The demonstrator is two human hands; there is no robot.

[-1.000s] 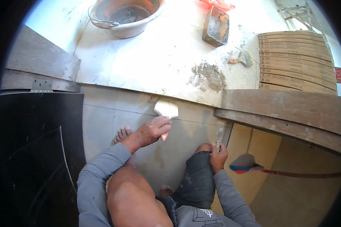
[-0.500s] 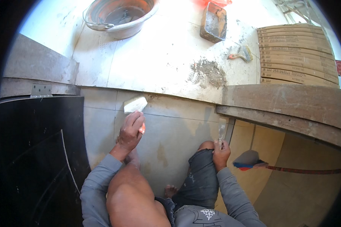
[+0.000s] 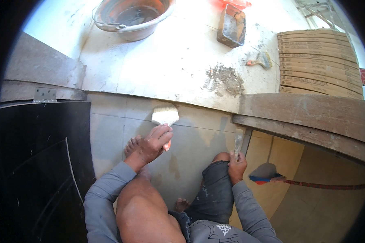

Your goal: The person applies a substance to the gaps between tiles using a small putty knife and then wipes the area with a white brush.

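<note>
My left hand (image 3: 155,141) is closed around the orange handle of a wide brush (image 3: 165,116). The brush has a white body, and its pale bristles are at the tile floor, close below the raised step's edge (image 3: 190,104). By my right knee, my right hand (image 3: 237,167) grips a putty knife (image 3: 238,141) with a whitish, smeared blade that points away from me. Grey tiles (image 3: 190,141) with thin joints and brownish stains lie between the two hands.
On the step stand a bucket (image 3: 140,30) with grey material and a tray (image 3: 231,30). Grey debris (image 3: 223,79), another brush (image 3: 260,60) and stacked cartons (image 3: 318,65) lie nearby. A black door panel (image 3: 44,154) borders the left; a wooden frame (image 3: 304,111) and broom (image 3: 267,174) are right.
My left hand has moved the brush to the right along the foot of the step and turned it upright, uncovering my left foot. My right hand stays at the knee with the putty knife.
</note>
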